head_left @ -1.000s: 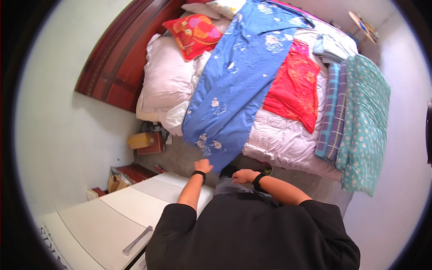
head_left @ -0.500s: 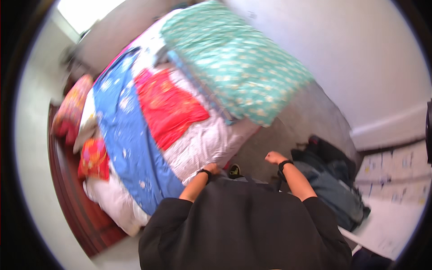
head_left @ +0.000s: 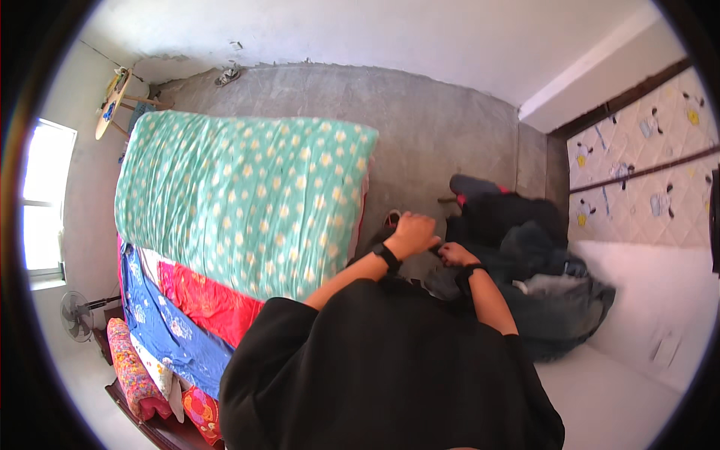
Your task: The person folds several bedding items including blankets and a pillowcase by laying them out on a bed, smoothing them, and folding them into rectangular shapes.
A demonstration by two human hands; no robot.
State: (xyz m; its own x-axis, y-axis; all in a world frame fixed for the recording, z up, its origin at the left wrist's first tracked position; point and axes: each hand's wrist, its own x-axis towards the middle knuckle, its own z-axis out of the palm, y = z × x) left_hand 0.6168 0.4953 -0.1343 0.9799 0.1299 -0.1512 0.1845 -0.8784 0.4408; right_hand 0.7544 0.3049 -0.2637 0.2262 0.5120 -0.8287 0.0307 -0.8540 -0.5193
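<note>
My left hand (head_left: 415,235) is closed in front of my body, past the near edge of the bed. Close beside it, my right hand (head_left: 454,255) has its fingers pinched together. A small dark piece shows between the two hands, too little of it to name. Each wrist wears a black band. Just right of my hands lies a heap of dark clothes (head_left: 540,300), with black, dark teal and grey pieces. A green quilt with white flowers (head_left: 247,195) lies folded on the bed, left of my left hand.
Beside the quilt are a red cloth (head_left: 206,300), a blue flowered sheet (head_left: 161,307) and an orange patterned pillow (head_left: 135,367). A fan (head_left: 76,315) stands by the window. At the right is a quilted patterned panel (head_left: 637,172). Shoes (head_left: 227,76) lie on the concrete floor (head_left: 427,127).
My view has turned to the right, toward the clothes heap. My left hand has left the bed's edge and come over beside my right hand.
</note>
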